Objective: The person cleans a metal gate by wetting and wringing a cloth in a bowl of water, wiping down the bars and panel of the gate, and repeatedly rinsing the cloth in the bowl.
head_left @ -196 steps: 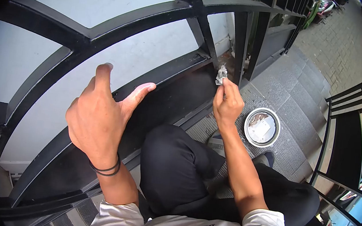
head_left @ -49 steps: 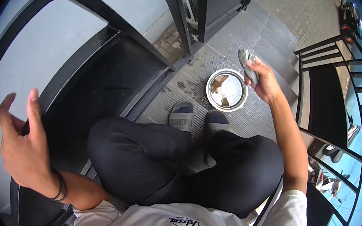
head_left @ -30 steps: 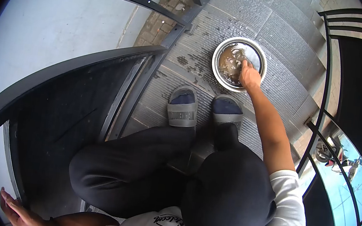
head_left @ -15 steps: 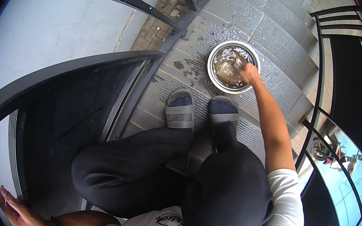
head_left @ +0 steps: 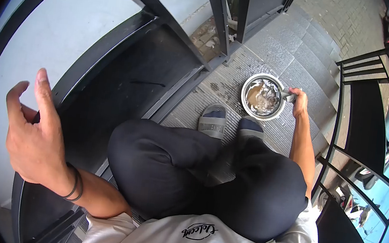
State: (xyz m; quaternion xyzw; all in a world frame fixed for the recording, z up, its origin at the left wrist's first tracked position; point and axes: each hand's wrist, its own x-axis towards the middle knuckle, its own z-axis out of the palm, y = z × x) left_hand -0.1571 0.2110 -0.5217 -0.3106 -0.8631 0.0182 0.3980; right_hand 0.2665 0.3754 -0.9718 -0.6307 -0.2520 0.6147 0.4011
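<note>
A round metal basin [head_left: 243, 103] with murky, rippling water in it rests on the grey tiled step. At its right rim, my right hand [head_left: 299, 102] is closed on a wet greyish cloth [head_left: 287, 94], bunched between thumb and fingers. The cloth is small in view and partly covered by the hand. On the other side, my left hand [head_left: 36, 137] is raised beside the black metal railing [head_left: 104, 29]. Its thumb points up and its fingers are loosely bent and apart, with nothing in them. A dark band circles that wrist.
My feet in grey slides [head_left: 212, 123] stand just in front of the basin. Tiled stairs [head_left: 315, 53] descend beyond it, with wet patches on the landing. Another black railing [head_left: 371, 108] runs along the right, and parked motorbikes show past it.
My right hand has come out of the basin's water to its right side, with the cloth in it. My left hand has risen beside the railing. The view has shifted.
</note>
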